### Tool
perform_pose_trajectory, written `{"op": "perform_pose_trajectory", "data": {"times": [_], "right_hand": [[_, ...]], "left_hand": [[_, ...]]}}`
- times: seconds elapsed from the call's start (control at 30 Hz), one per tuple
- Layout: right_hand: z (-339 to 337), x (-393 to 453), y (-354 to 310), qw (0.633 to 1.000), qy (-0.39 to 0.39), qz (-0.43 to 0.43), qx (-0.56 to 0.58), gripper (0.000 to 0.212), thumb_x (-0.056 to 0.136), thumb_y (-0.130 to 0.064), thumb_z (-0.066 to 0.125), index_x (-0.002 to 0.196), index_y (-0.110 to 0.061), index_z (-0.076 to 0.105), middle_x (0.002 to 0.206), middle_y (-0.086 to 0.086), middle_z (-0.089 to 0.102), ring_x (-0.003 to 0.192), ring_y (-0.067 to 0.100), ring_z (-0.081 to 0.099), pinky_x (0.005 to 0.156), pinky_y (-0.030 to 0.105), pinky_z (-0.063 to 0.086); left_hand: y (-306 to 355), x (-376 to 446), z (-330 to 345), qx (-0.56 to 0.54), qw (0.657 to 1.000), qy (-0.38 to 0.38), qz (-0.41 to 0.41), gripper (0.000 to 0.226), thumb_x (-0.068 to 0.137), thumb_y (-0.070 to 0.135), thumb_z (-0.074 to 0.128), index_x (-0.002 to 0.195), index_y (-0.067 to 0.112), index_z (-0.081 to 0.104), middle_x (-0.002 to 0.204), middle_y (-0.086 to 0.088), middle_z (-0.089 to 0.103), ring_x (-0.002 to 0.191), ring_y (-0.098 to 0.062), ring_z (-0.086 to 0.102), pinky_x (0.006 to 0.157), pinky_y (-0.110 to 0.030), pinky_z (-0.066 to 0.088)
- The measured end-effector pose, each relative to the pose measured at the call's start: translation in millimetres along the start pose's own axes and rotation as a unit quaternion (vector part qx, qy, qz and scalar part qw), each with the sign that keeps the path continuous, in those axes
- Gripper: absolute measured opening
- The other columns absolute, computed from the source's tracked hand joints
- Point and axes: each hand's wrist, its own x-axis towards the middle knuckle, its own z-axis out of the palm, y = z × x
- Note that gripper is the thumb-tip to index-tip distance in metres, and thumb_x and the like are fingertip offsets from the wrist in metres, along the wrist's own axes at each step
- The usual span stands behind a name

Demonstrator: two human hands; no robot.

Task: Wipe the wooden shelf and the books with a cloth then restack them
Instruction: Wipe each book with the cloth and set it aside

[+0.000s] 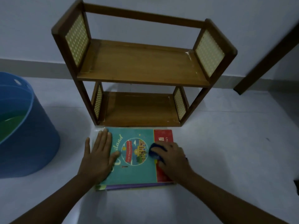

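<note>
Across the frame: pale floor [226, 159], plain wall [145, 7] behind. Wooden shelf [142, 65] upper centre, both tiers bare. Blue tub [32, 143] at left edge. Book stack [135, 173] lower centre, just before the shelf. Left hand [97, 157] flat on the teal cover; right hand [173, 160] grips dark blue cloth [155, 152] against it.
</note>
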Motion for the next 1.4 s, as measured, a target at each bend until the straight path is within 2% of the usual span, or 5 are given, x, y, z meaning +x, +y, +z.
{"op": "perform_pose_trajectory", "data": {"times": [0.17, 0.53, 0.77, 1.13, 1.4], "right_hand": [[-32, 3, 49, 0.952, 0.029, 0.214, 0.216, 0.034, 0.085, -0.002, 0.058, 0.115, -0.02, 0.061, 0.109, -0.004, 0.061, 0.095, 0.011, 0.059, 0.083, 0.029, 0.05], [-30, -3, 52, 0.764, 0.068, 0.42, 0.485, 0.025, 0.091, -0.003, 0.055, 0.109, -0.019, 0.061, 0.103, 0.01, 0.067, 0.092, 0.026, 0.066, 0.077, 0.039, 0.056], [-55, -16, 86, 0.659, 0.163, 0.476, 0.559, 0.024, 0.094, -0.004, 0.05, 0.116, -0.007, 0.058, 0.107, 0.024, 0.063, 0.081, 0.033, 0.062, 0.06, 0.035, 0.054], [-128, -9, 61, 0.704, 0.285, 0.4, 0.513, 0.031, 0.092, -0.004, 0.054, 0.118, -0.02, 0.057, 0.103, 0.0, 0.063, 0.091, 0.022, 0.063, 0.071, 0.034, 0.056], [-49, 17, 7, 0.931, 0.114, 0.194, 0.289, 0.04, 0.09, -0.006, 0.058, 0.124, -0.027, 0.054, 0.113, 0.0, 0.063, 0.096, 0.01, 0.06, 0.082, 0.019, 0.05]], "left_hand": [[41, -22, 3, 0.066, 0.973, -0.048, 0.215, 0.096, 0.079, 0.084, 0.029, 0.153, 0.028, 0.004, 0.16, -0.017, -0.005, 0.146, -0.042, -0.007, 0.113, -0.062, 0.0], [57, -23, 6, 0.241, 0.928, -0.076, 0.275, 0.058, 0.101, 0.043, 0.017, 0.141, 0.008, 0.039, 0.127, -0.044, 0.047, 0.113, -0.062, 0.048, 0.078, -0.067, 0.05], [105, -5, -91, 0.103, 0.923, 0.059, 0.365, 0.037, 0.087, 0.018, 0.054, 0.12, 0.005, 0.046, 0.086, -0.015, 0.071, 0.051, -0.023, 0.065, 0.038, -0.029, 0.051], [80, 0, -100, -0.332, 0.936, -0.067, 0.095, 0.026, 0.09, 0.048, 0.034, 0.1, 0.035, 0.055, 0.091, 0.013, 0.064, 0.086, -0.004, 0.06, 0.069, -0.015, 0.047], [11, 6, -32, -0.116, 0.991, 0.013, 0.063, 0.056, 0.097, 0.052, 0.028, 0.138, 0.019, 0.047, 0.136, -0.003, 0.056, 0.119, -0.019, 0.053, 0.098, -0.032, 0.042]]}}
